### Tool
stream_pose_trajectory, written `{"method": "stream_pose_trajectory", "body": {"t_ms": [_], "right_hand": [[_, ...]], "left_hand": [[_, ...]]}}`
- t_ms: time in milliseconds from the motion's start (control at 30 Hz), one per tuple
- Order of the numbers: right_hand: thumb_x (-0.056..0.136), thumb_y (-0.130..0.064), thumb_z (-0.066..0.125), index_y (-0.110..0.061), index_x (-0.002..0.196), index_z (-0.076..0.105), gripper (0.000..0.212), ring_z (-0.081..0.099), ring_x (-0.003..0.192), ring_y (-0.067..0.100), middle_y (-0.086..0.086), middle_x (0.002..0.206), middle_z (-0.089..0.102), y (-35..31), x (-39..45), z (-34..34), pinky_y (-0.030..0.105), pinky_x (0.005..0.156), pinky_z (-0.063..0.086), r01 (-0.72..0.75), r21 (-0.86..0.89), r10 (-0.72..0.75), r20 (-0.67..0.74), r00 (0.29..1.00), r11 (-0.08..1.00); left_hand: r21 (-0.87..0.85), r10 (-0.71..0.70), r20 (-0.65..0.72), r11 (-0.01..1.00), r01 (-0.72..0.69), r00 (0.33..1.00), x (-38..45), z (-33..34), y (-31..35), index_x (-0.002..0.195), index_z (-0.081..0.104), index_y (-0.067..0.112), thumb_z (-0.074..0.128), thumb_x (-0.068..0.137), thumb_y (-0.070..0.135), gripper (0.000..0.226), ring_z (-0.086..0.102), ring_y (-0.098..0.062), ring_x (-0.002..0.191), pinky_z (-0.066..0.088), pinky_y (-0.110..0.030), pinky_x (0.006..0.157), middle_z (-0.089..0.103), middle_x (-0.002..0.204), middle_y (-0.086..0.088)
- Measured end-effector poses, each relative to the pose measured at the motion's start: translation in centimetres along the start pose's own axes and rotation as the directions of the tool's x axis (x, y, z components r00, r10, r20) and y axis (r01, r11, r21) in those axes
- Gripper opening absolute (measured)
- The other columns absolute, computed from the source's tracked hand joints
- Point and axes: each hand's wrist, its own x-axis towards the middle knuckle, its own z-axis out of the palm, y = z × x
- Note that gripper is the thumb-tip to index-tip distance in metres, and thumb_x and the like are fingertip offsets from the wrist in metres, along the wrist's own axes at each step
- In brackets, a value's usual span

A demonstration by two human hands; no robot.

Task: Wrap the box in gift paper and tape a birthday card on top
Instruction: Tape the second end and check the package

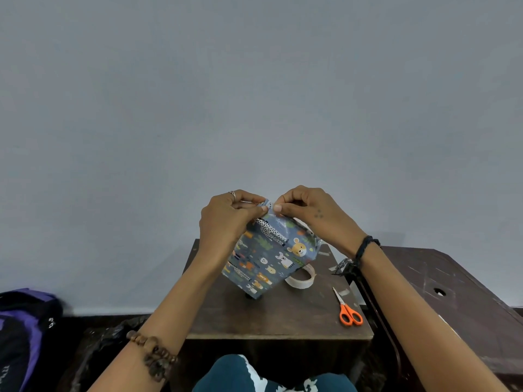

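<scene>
The box (268, 256), covered in blue gift paper printed with cartoon animals, stands tilted on one corner on a small brown table (226, 318). My left hand (226, 219) and my right hand (308, 207) meet at its raised top end. Both pinch the folded paper flap there between thumb and fingers. A roll of clear tape (302, 278) lies on the table just behind the box's lower right side. No birthday card is in view.
Orange-handled scissors (349, 311) lie near the table's right edge. Small tape scraps (324, 253) stick to the tabletop. A second dark table (452, 281) stands to the right. A purple and black backpack (19, 329) sits on the floor at left. A plain wall rises behind.
</scene>
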Motion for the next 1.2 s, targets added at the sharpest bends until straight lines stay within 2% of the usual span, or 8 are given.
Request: {"method": "stream_pose_trajectory", "body": {"t_ms": [167,433,567,733,833,933,1033,1200], "right_hand": [[0.087,-0.020,0.063,-0.026,0.071,0.061,0.016,0.052,0.060,-0.016,-0.014,0.072,0.058,-0.2,0.4,0.2,0.001,0.057,0.037,0.022,-0.043,-0.022,-0.006,1.000,0.999],[0.086,-0.021,0.064,-0.017,0.077,0.063,0.010,0.050,0.064,-0.004,-0.015,0.075,0.052,0.6,1.2,1.3,0.002,0.059,0.037,0.055,-0.140,-0.074,-0.138,0.988,0.989],[0.086,-0.024,0.063,-0.015,0.082,0.065,0.010,0.049,0.069,0.000,-0.009,0.081,0.053,1.2,1.5,1.8,0.006,0.062,0.037,0.074,-0.194,-0.111,-0.185,0.976,0.978],[0.084,-0.022,0.064,-0.016,0.082,0.062,0.006,0.049,0.069,0.001,-0.004,0.084,0.058,1.4,1.7,1.7,0.010,0.061,0.036,0.077,-0.202,-0.117,-0.194,0.974,0.976],[0.081,-0.017,0.065,-0.017,0.083,0.062,0.004,0.049,0.065,0.001,-0.003,0.080,0.060,1.4,1.9,1.5,0.011,0.058,0.036,0.054,-0.141,-0.083,-0.208,0.975,0.988],[0.077,-0.015,0.071,-0.018,0.093,0.054,0.023,0.057,0.063,0.010,0.005,0.078,0.065,1.6,2.0,1.2,0.015,0.053,0.043,0.001,0.060,0.012,-0.223,0.975,0.998],[0.076,-0.018,0.074,-0.019,0.096,0.050,0.031,0.060,0.065,0.017,0.007,0.074,0.064,2.0,2.0,1.0,0.036,0.067,0.051,-0.027,0.169,0.062,-0.203,0.977,0.985],[0.080,-0.017,0.072,-0.014,0.096,0.056,0.023,0.059,0.061,0.010,-0.004,0.064,0.062,2.6,1.9,1.4,0.034,0.070,0.050,-0.026,0.237,0.081,-0.228,0.970,0.971]], "left_hand": [[-0.031,0.006,-0.009,1.000,-0.007,1.000,0.1,0.2,0.0,0.069,0.071,0.027,0.076,0.074,0.018,0.011,0.067,-0.015,0.071,0.052,-0.029,0.063,0.070,0.067,0.004],[-0.020,0.012,-0.023,1.000,-0.013,1.000,0.6,0.5,-0.3,0.069,0.071,0.033,0.074,0.076,0.022,0.013,0.067,-0.014,0.080,0.055,-0.039,0.081,0.072,0.075,0.007],[-0.037,0.005,0.006,0.999,-0.004,1.000,0.5,0.5,-0.2,0.072,0.072,0.041,0.068,0.066,0.037,0.008,0.066,-0.011,0.081,0.052,-0.044,0.088,0.071,0.074,0.011],[-0.041,0.017,0.061,0.999,-0.015,0.998,0.5,0.4,0.1,0.077,0.068,0.032,0.073,0.078,0.023,0.010,0.064,-0.008,0.084,0.053,-0.036,0.084,0.069,0.081,0.012],[0.028,0.058,0.054,0.998,-0.060,0.997,0.6,0.5,-0.1,0.071,0.066,0.035,0.077,0.073,0.027,0.014,0.062,-0.003,0.084,0.052,-0.043,0.085,0.067,0.073,0.022],[0.040,0.042,0.056,0.998,-0.044,0.998,0.7,0.6,-0.1,0.066,0.067,0.040,0.078,0.063,0.031,0.014,0.062,-0.006,0.084,0.050,-0.050,0.087,0.067,0.071,0.024],[0.032,0.020,0.060,0.999,-0.022,0.998,0.8,0.8,0.0,0.069,0.068,0.036,0.073,0.054,0.037,0.016,0.063,-0.008,0.084,0.051,-0.050,0.087,0.067,0.075,0.018],[0.018,0.012,0.057,1.000,-0.013,0.998,0.7,1.0,-0.1,0.067,0.068,0.038,0.072,0.053,0.036,0.015,0.065,-0.012,0.086,0.051,-0.051,0.087,0.068,0.076,0.016]]}}
